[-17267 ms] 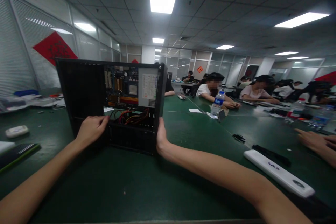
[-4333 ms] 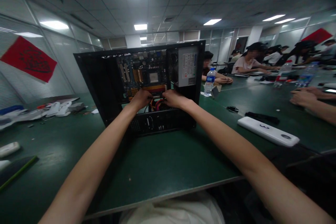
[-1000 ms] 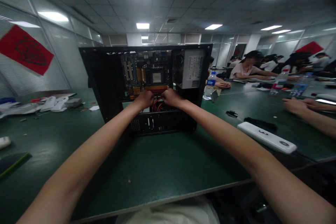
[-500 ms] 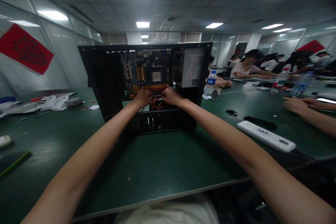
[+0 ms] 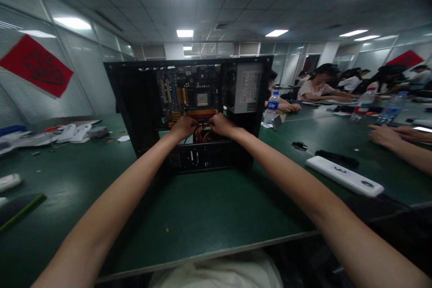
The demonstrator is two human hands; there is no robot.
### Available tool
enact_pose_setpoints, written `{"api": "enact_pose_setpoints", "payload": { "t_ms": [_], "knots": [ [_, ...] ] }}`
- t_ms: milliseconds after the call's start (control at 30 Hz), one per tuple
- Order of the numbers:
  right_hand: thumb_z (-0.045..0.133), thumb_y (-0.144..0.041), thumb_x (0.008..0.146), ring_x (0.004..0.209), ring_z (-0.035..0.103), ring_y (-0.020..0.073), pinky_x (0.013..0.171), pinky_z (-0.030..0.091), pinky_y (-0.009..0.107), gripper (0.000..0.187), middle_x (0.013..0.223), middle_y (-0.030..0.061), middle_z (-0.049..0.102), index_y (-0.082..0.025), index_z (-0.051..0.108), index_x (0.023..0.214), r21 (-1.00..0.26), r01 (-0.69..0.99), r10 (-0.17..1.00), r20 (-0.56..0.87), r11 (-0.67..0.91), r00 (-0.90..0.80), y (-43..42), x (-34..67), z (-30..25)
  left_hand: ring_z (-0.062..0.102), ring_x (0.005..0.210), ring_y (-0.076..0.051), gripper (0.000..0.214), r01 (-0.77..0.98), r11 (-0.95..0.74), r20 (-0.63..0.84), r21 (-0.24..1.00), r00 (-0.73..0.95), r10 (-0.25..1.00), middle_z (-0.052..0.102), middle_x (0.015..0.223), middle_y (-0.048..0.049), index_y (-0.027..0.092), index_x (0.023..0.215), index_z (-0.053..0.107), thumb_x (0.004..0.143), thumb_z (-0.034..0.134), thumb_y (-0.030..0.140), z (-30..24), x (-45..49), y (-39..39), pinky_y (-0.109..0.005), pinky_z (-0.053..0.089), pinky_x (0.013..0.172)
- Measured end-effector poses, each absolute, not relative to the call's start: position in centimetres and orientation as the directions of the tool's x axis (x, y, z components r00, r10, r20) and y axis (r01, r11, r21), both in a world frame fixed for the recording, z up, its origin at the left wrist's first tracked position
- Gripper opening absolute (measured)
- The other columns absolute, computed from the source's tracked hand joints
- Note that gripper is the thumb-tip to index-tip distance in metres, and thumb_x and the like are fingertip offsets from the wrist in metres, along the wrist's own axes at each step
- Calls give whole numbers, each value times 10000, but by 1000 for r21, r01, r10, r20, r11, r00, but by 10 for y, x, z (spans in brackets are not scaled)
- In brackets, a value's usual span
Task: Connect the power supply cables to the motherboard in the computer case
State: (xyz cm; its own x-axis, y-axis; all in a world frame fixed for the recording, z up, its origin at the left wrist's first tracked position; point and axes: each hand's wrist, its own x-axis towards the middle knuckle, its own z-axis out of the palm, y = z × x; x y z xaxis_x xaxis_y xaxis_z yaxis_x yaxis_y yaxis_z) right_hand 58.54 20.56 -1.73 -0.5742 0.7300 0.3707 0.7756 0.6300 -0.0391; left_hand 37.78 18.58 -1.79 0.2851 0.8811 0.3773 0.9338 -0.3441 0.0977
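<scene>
An open black computer case (image 5: 135,108) stands upright on the green table (image 5: 209,216), its open side facing me. Inside I see a blue motherboard (image 5: 189,94) and a grey power supply (image 5: 248,87) at the upper right. Both hands reach into the case just below the motherboard. My left hand (image 5: 184,127) is closed, knuckles towards me. My right hand (image 5: 219,125) is closed too, close beside it. Between them lies a bundle of red and yellow cables (image 5: 201,134). What the fingers grip is hidden.
A white bar-shaped device (image 5: 344,176) and a black object (image 5: 335,159) lie at the right. A neighbour's hands (image 5: 388,136) rest on the table further right. A water bottle (image 5: 272,108) stands behind the case. White clutter (image 5: 72,132) lies at the left; several people sit beyond.
Long ago my hands held the case's outer edges; now both are inside it. Over the last second they have stayed almost still below the motherboard; only the view has shifted slightly.
</scene>
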Motion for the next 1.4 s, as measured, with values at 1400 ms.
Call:
{"api": "enact_pose_setpoints", "payload": {
  "t_ms": [1400],
  "knots": [
    [487,-112,986,1016,742,242,809,499,262,338,1101,169,791,-116,813,1076,36,798,738,360,601,-572,190,585,-9,753,1068,-247,318,968,-242,377,72,199,905,813,1157,-70,273,1131,841,951,579,254,-10,385,171,-266,545,876]
  ]
}}
